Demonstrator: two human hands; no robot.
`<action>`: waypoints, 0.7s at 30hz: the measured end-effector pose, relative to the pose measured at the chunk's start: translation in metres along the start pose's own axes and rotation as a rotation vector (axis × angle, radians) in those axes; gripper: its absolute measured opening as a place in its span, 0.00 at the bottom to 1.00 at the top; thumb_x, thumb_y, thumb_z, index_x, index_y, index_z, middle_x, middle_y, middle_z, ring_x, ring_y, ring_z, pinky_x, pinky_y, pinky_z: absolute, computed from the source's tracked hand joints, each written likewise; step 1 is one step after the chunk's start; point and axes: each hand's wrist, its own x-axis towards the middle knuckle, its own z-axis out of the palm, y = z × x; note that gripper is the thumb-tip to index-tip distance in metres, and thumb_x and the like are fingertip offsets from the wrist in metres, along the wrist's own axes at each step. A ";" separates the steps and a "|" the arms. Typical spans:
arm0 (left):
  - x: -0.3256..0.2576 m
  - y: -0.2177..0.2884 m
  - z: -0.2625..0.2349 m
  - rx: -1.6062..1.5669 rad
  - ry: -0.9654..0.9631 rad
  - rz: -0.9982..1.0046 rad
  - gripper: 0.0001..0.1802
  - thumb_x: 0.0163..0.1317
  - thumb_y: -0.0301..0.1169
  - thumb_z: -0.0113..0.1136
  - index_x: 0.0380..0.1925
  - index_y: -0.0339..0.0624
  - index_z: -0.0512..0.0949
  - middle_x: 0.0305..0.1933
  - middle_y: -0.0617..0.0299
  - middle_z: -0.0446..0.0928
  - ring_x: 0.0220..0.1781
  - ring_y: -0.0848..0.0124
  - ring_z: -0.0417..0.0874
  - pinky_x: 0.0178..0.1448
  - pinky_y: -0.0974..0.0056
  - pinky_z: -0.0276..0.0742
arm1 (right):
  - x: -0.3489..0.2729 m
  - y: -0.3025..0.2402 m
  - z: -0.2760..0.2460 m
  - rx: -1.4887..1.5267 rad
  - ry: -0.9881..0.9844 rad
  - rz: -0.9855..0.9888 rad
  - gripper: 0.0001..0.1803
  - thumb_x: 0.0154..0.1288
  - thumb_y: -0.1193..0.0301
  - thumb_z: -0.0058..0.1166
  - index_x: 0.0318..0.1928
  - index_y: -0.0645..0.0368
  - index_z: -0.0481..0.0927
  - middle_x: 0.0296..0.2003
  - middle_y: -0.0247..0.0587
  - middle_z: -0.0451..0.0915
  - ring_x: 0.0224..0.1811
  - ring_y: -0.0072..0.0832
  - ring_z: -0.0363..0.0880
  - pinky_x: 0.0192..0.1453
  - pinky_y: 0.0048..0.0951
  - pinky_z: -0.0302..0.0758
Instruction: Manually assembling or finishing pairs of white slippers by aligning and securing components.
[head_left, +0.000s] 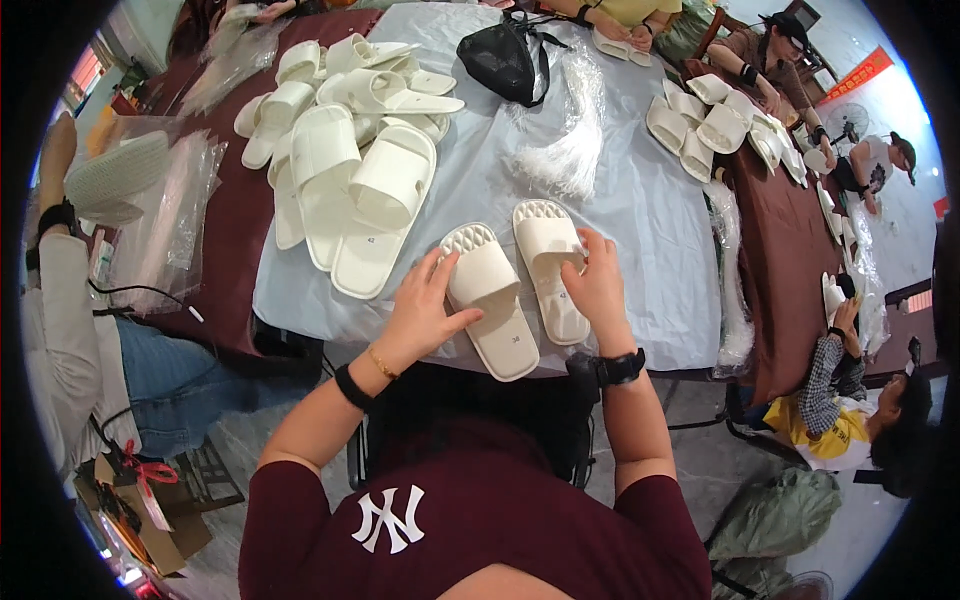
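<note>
Two off-white slide slippers lie side by side at the table's front edge, soles down and toes away from me. At the left slipper [488, 290], my left hand [420, 312] has its fingers against the strap's outer side and its thumb at the strap opening. On the other one, the right slipper [548, 262], my right hand [599, 286] curls at the strap's outer edge, thumb toward the footbed. The undersides of both hands are hidden. Left of them rises a heap of similar slippers [375, 180].
A bundle of thin white strands [570, 150] and a black mesh bag [497, 62] lie farther back on the pale plastic sheet [462, 160]. Clear plastic bags [165, 215] are at the left. More slippers [722, 128] sit at the right, where several people work.
</note>
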 end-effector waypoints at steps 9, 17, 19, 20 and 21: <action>0.025 -0.014 0.018 -0.110 -0.008 0.065 0.32 0.53 0.37 0.65 0.58 0.38 0.70 0.63 0.38 0.63 0.60 0.44 0.67 0.64 0.52 0.64 | -0.012 0.007 0.006 -0.273 -0.189 -0.006 0.12 0.58 0.71 0.51 0.42 0.60 0.73 0.33 0.51 0.79 0.35 0.49 0.79 0.39 0.48 0.75; 0.023 -0.016 0.009 -0.146 -0.042 0.050 0.34 0.53 0.41 0.66 0.59 0.38 0.70 0.64 0.38 0.62 0.64 0.44 0.65 0.67 0.52 0.62 | -0.007 0.023 -0.018 -0.108 -0.267 0.040 0.14 0.55 0.75 0.50 0.43 0.60 0.77 0.35 0.52 0.80 0.36 0.48 0.80 0.39 0.44 0.76; 0.022 -0.016 0.006 -0.159 -0.046 0.027 0.35 0.54 0.42 0.66 0.59 0.37 0.69 0.64 0.38 0.62 0.65 0.45 0.64 0.67 0.52 0.62 | 0.020 0.038 -0.012 0.011 -0.225 0.082 0.17 0.55 0.76 0.49 0.47 0.60 0.77 0.37 0.51 0.80 0.36 0.45 0.81 0.39 0.42 0.77; 0.022 -0.016 0.006 -0.162 -0.040 0.018 0.36 0.54 0.44 0.66 0.59 0.37 0.69 0.64 0.38 0.62 0.65 0.45 0.64 0.67 0.52 0.62 | 0.034 0.045 -0.008 0.130 -0.188 0.127 0.20 0.55 0.76 0.49 0.51 0.59 0.77 0.38 0.51 0.80 0.36 0.43 0.81 0.39 0.39 0.77; 0.020 -0.018 0.007 -0.160 -0.032 0.002 0.37 0.54 0.45 0.66 0.60 0.36 0.68 0.64 0.38 0.62 0.65 0.45 0.64 0.67 0.53 0.62 | 0.046 0.053 -0.001 0.132 -0.185 0.125 0.20 0.55 0.76 0.49 0.51 0.59 0.77 0.38 0.51 0.80 0.36 0.43 0.81 0.39 0.39 0.77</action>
